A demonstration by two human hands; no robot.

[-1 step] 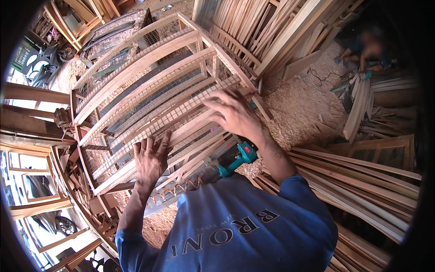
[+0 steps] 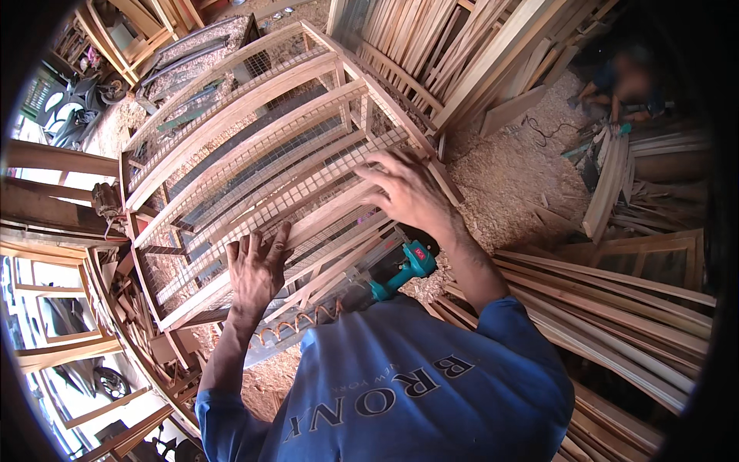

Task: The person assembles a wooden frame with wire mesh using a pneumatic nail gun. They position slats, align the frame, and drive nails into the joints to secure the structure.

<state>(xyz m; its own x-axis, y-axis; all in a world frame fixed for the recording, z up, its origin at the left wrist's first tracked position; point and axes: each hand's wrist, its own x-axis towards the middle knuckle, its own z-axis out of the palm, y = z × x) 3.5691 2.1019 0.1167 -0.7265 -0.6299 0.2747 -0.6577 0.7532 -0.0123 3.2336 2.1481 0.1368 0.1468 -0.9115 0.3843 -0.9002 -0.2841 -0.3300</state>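
A wooden frame with several curved slats and wire mesh lies in front of me. Along its near part runs a pale wooden slat. My left hand is closed over the left part of this slat, fingertips bent over its far edge. At the slat's right end, my right hand hovers with fingers apart and slightly curved, nothing visible in them; whether it touches the slat is hard to tell. A teal power tool lies between my body and the frame, with an orange coiled hose beside it.
Long boards are stacked at my right, and more timber leans at the back. Wood shavings cover the floor. Another person crouches at the far right by some planks. Motorbikes stand at the far left.
My right hand has shifted slightly to the right and down along the slat. The left hand and the frame look unmoved.
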